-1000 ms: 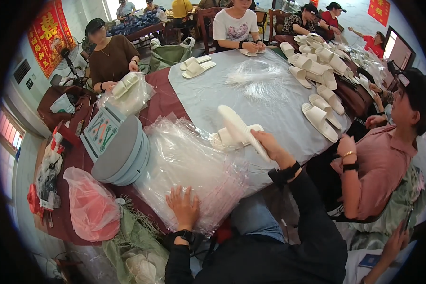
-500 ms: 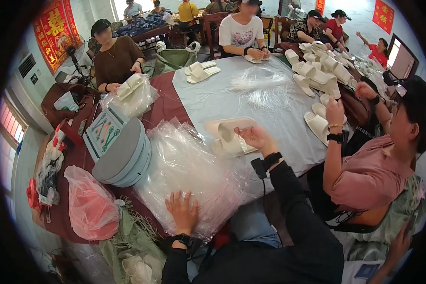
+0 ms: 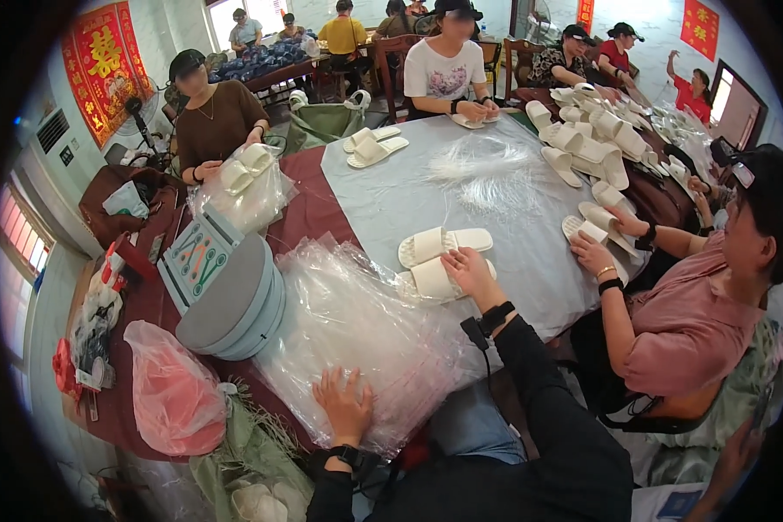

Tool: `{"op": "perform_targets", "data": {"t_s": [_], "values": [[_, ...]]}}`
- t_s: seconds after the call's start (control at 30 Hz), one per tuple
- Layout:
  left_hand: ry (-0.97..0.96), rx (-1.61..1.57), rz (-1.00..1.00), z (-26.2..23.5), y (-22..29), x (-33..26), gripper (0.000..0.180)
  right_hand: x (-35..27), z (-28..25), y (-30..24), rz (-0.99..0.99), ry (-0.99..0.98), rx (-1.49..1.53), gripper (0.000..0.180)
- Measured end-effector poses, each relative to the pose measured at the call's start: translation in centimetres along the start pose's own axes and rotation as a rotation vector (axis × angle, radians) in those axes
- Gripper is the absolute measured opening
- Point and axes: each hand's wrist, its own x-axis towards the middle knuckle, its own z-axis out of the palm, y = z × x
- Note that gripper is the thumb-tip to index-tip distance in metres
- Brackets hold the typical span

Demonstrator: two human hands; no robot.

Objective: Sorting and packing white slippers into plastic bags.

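Observation:
My left hand (image 3: pixel 344 407) lies flat with fingers spread on a stack of clear plastic bags (image 3: pixel 322 304) in front of me. My right hand (image 3: pixel 471 273) is at the nearer white slipper (image 3: pixel 435 278), its fingers bent over the slipper beside the wide strap; part of the sole is hidden beneath the hand. Just beyond lies the other white slipper (image 3: pixel 426 247) of the pair, side by side with it on the grey table cover. Both slippers rest sole down, with straps toward the left.
Left of the bags stands a grey rounded device (image 3: pixel 235 304) with a sloping panel, near a pink plastic bag (image 3: pixel 174 391). Loose clear strands (image 3: pixel 491 174) lie farther back. A slipper pile (image 3: pixel 596 130) fills the far right. A person at right (image 3: pixel 687 304) handles slippers; others sit opposite.
My right hand has come down from a pinch above the pair onto the nearer slipper. My left hand stays on the bags. The person at right has lowered both hands to slippers.

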Motion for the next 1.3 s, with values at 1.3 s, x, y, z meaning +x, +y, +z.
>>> {"op": "perform_targets", "data": {"t_s": [1.3], "values": [[-0.101,0.091,0.056,0.0,-0.7,-0.5,0.047,-24.8,3.6,6.0,-0.069,-0.366,-0.643,0.020]]}}
